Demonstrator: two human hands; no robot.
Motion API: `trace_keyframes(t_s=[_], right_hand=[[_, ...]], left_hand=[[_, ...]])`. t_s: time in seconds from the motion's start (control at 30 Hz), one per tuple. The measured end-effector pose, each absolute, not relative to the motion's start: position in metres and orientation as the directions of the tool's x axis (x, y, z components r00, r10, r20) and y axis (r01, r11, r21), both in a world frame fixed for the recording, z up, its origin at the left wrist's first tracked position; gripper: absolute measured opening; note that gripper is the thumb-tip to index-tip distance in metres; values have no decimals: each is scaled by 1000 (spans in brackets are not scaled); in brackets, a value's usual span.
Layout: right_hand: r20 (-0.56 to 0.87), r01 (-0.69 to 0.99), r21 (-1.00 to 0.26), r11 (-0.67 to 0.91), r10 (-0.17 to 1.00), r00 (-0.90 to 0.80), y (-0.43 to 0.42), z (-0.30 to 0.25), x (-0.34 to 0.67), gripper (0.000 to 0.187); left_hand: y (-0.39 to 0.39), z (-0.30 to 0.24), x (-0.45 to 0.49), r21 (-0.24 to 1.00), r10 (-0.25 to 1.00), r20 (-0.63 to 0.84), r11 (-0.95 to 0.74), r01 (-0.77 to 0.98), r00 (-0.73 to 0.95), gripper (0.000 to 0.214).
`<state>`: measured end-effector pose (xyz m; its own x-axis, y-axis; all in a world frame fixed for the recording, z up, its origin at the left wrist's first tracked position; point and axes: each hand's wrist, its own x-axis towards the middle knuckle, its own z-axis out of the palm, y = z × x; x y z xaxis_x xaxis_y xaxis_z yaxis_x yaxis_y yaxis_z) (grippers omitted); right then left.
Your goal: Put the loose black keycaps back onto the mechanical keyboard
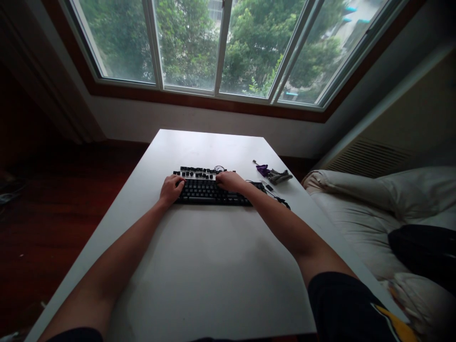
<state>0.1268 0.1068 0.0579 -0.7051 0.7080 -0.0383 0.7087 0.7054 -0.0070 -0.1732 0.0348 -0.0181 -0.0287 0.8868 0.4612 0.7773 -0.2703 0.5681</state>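
Observation:
A black keyboard point(210, 192) lies across the far half of a white table point(199, 266). A row of loose black keycaps point(197, 172) sits just behind it. My left hand point(171, 188) rests on the keyboard's left end, fingers curled over its edge. At the top middle of the keyboard, beside the loose keycaps, is my right hand point(230, 180), its fingers bent down and closed. What those fingers hold, if anything, is hidden. The keyboard's black cable point(281, 201) trails off to the right.
A purple-handled tool and a grey brush-like item point(276, 175) lie at the table's far right. A bed with white bedding point(359, 209) adjoins the right edge. A wide window point(221, 47) spans the wall beyond. Dark wooden floor point(53, 213) lies to the left.

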Motion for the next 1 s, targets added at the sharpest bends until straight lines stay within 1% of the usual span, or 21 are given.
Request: trace_keyframes(t_s=[0.17,0.3,0.37,0.47,0.53,0.67,0.77,0.87,1.0], right_hand=[[-33,711,15,703,711,-703,102,58,126,19],[-47,715,45,698,716,-696,100,59,125,21],[-62,720,33,693,720,-691,101,60,125,22],[-71,730,-20,684,727,-683,104,60,127,21],[-28,748,-72,660,748,-663,106,59,130,24],[150,793,-195,577,817,-557,104,50,139,30],[261,788,-257,559,826,-500,93,36,143,36],[329,763,-244,598,791,-515,76,22,144,47],[345,761,-166,627,760,-551,51,10,141,63]], left_hand=[[37,-21,-175,556,871,491,-300,775,-16,23],[37,-20,-175,554,874,485,-301,776,-7,22],[37,-18,-174,557,879,477,-291,778,-13,22],[36,-17,-174,560,878,478,-288,777,-19,22],[35,-16,-173,561,879,476,-287,776,-19,22],[36,-15,-172,561,883,470,-283,778,-17,21],[36,-14,-171,557,879,476,-286,780,-18,22],[35,-13,-170,561,884,467,-276,781,-23,22],[34,-13,-169,562,881,472,-283,777,-21,22]])
